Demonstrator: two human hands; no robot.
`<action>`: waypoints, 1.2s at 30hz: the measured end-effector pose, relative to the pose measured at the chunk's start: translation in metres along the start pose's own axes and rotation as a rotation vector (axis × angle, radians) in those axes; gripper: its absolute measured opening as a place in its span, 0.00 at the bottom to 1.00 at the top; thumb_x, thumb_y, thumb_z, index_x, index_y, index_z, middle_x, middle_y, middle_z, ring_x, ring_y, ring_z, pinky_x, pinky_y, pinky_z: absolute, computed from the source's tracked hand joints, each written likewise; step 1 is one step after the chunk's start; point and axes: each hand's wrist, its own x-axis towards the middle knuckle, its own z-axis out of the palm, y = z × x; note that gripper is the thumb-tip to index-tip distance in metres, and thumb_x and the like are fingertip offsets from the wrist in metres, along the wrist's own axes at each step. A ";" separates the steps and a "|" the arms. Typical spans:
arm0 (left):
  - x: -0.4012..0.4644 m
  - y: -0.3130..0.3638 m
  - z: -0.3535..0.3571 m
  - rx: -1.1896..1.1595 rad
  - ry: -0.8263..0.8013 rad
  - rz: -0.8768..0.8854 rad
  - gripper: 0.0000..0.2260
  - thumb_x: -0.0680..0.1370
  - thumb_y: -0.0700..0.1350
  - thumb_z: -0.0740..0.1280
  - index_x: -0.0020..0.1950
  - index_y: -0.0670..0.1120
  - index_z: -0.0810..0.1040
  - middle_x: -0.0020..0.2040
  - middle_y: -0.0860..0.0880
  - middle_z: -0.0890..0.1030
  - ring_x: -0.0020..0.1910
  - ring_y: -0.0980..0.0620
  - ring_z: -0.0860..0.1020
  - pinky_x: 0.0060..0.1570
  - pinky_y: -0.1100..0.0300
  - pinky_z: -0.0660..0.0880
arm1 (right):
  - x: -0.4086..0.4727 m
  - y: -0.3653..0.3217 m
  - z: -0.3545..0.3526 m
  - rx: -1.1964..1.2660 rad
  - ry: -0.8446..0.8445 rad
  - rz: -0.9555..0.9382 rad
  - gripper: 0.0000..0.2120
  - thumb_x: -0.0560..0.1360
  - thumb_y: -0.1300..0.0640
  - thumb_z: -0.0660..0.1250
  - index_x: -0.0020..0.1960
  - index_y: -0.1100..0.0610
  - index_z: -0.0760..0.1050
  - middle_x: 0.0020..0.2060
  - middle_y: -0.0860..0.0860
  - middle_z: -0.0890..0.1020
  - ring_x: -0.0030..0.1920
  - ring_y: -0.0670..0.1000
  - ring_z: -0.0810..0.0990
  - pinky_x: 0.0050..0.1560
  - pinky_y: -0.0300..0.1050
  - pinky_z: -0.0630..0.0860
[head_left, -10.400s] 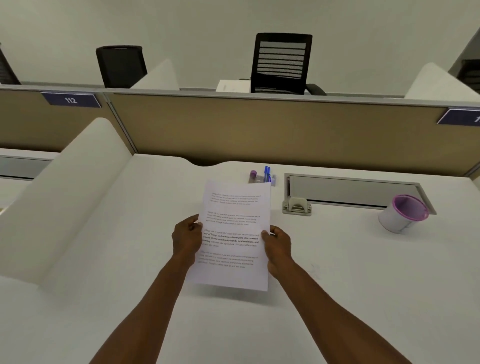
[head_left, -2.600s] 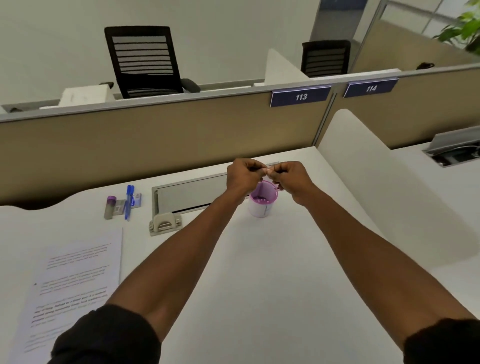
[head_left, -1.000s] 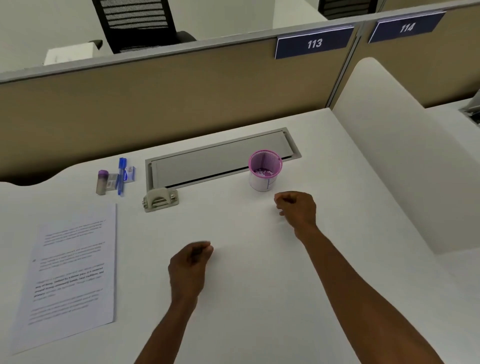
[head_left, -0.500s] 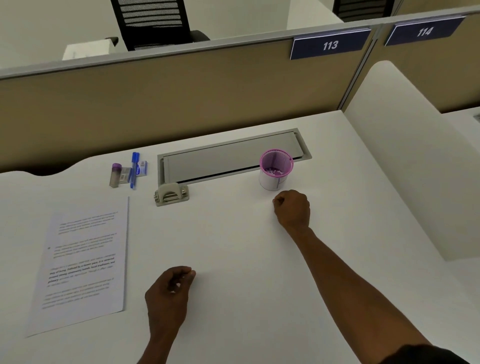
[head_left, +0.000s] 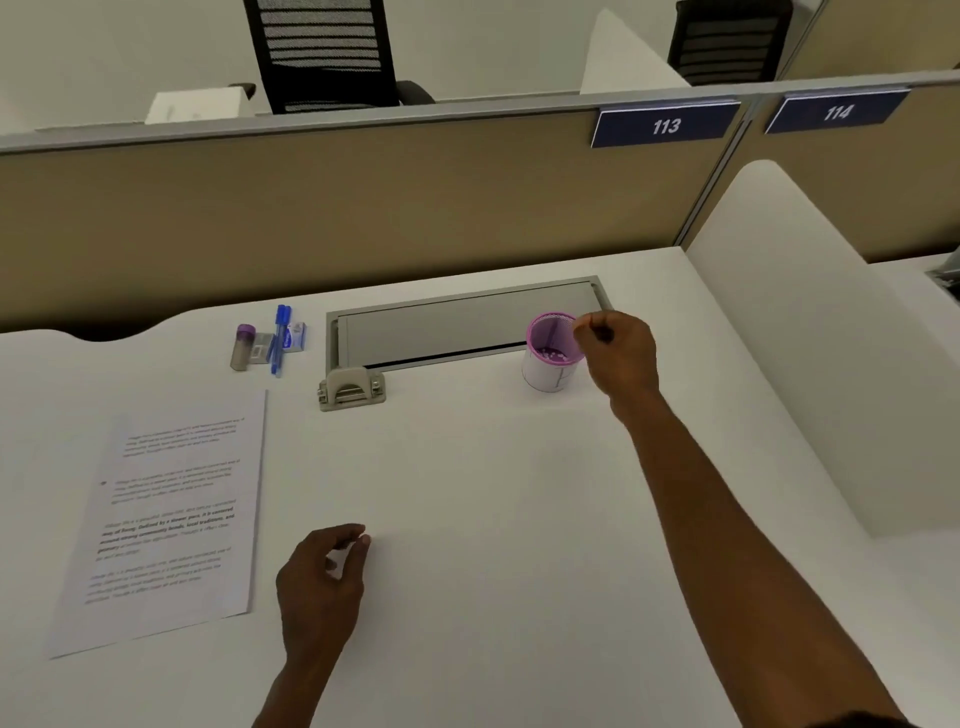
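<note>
A white cup with a purple rim (head_left: 544, 375) stands on the white desk (head_left: 467, 493) in front of a grey cable flap (head_left: 457, 327); small white bits lie in its bottom. My right hand (head_left: 619, 354) hovers at the cup's right rim, fingers curled, thumb and forefinger pinched together; anything between them is too small to see. My left hand (head_left: 321, 578) is low over the near desk, fingers curled toward the thumb. A pale patch shows inside its curl; scrap or desk, I cannot tell.
A printed sheet (head_left: 176, 509) lies at the left. A grey hole punch (head_left: 352, 389) sits by the flap's left end. A blue pen (head_left: 282, 338) and purple-capped tube (head_left: 242, 347) lie behind. A tan partition (head_left: 363, 208) closes the back, a white divider (head_left: 810, 338) the right.
My right hand has lifted off the desk and moved up to the cup's right rim. My left hand has stayed near the front of the desk.
</note>
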 end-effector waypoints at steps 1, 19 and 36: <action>0.000 -0.002 -0.001 0.044 -0.004 0.045 0.08 0.75 0.41 0.74 0.48 0.54 0.83 0.45 0.58 0.84 0.44 0.58 0.80 0.42 0.70 0.73 | 0.010 -0.007 0.000 -0.153 0.028 -0.080 0.04 0.74 0.57 0.69 0.43 0.53 0.83 0.39 0.48 0.84 0.37 0.43 0.80 0.39 0.33 0.74; -0.010 -0.024 -0.024 0.168 -0.021 0.107 0.13 0.81 0.42 0.66 0.65 0.45 0.80 0.65 0.57 0.76 0.70 0.51 0.75 0.71 0.62 0.65 | -0.045 -0.011 0.040 -0.285 -0.031 -0.505 0.05 0.74 0.58 0.69 0.45 0.55 0.83 0.39 0.51 0.86 0.38 0.49 0.83 0.42 0.43 0.79; -0.049 -0.037 -0.023 0.063 -0.215 0.189 0.26 0.85 0.47 0.53 0.82 0.53 0.47 0.82 0.58 0.53 0.80 0.61 0.53 0.79 0.62 0.48 | -0.265 0.066 0.132 -0.501 -0.711 -0.544 0.26 0.84 0.49 0.44 0.79 0.55 0.43 0.78 0.45 0.48 0.78 0.42 0.45 0.77 0.41 0.43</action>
